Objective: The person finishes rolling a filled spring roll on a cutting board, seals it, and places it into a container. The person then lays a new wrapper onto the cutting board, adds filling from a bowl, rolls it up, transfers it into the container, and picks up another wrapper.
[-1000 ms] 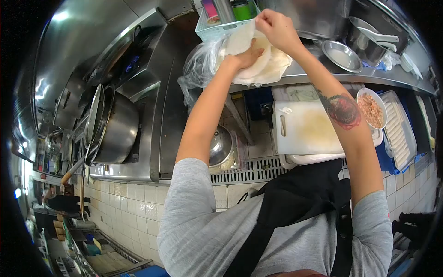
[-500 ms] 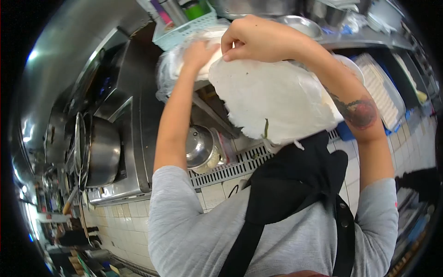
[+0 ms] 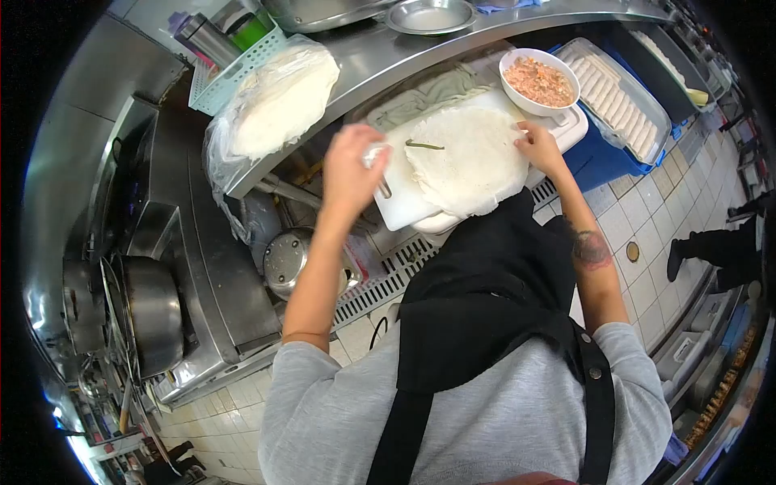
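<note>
A thin white wrapper sheet (image 3: 473, 166) lies on a white cutting board (image 3: 398, 198), a dark green strip (image 3: 424, 145) on its upper left part. My right hand (image 3: 539, 147) pinches the sheet's right edge. Over the board's left side is my left hand (image 3: 353, 166), fingers curled and blurred, beside a small white scrap (image 3: 373, 153); whether it holds the scrap is unclear. More wrapper sheets (image 3: 283, 109) are stacked in clear plastic on the steel counter. Beyond the board stands a white bowl of orange-pink filling (image 3: 540, 81).
A lidded clear tray of white rolls (image 3: 610, 101) sits at right on a blue crate. A teal basket (image 3: 217, 90) holds bottles at the counter's left. Large steel pots (image 3: 153, 315) stand on the left stove. Another person's legs (image 3: 715, 246) show at far right.
The sheet my right hand carried from the stack now lies flat on the board. My left hand has left the stack and moved over the board. The view has turned.
</note>
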`<state>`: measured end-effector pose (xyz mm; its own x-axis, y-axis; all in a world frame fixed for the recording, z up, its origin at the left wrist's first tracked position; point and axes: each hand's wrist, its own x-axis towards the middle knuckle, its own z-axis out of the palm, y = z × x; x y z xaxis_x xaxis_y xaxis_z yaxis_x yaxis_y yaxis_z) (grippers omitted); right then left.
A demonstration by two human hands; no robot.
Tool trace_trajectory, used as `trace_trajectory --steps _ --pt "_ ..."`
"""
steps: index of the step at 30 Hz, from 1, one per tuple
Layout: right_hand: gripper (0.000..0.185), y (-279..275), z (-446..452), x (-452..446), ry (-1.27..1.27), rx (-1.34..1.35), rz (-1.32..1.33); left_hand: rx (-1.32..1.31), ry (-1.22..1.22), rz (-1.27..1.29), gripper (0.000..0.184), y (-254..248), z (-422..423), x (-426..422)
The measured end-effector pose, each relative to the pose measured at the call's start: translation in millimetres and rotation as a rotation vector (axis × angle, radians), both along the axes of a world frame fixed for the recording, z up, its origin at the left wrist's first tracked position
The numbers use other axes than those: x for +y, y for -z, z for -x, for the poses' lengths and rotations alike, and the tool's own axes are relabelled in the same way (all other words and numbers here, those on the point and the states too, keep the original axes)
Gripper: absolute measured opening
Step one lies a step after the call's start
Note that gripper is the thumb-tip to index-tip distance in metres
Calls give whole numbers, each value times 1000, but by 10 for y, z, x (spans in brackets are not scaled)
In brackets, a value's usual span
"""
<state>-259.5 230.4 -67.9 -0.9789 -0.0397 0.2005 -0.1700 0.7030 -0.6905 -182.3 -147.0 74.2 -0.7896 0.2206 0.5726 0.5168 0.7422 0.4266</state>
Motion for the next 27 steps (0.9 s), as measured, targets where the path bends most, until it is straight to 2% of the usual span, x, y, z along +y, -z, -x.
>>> trace_trajectory --steps 2,5,6,7,9,12,15,18,21,24,27 --pt "40 -145 -161 -96 72 -12 -10 -204 111 -46 21 362 18 262" --pt "41 -200 -217 -319 300 257 -506 -258 182 69 27 807 48 537" --pt "40 -560 -376 -563 341 276 -632 -265 184 100 29 928 49 586" --pt "36 -566 -332 -687 198 316 -521 -274 185 131 30 1023 35 624" --pt "30 -506 -240 -895 -97 386 -295 -305 46 224 48 1125 -39 665" --pt "22 -446 -141 -1346 -257 239 -209 -309 -55 266 64 1178 -95 632" --pt "13 -248 3 -1576 -298 293 -281 -355 -75 246 73 1172 -63 571" --pt "11 -128 76 -1639 -259 269 -294 -363 -88 233 76 1230 -65 586" --pt "11 -77 90 -1590 -282 378 -434 -336 -88 217 76 1267 -66 585" --pt "14 -223 111 -1617 -302 180 -493 -338 -89 212 77 1264 -65 585" --pt "11 -398 119 -1699 -372 289 -331 -308 -119 208 78 1277 -77 585"
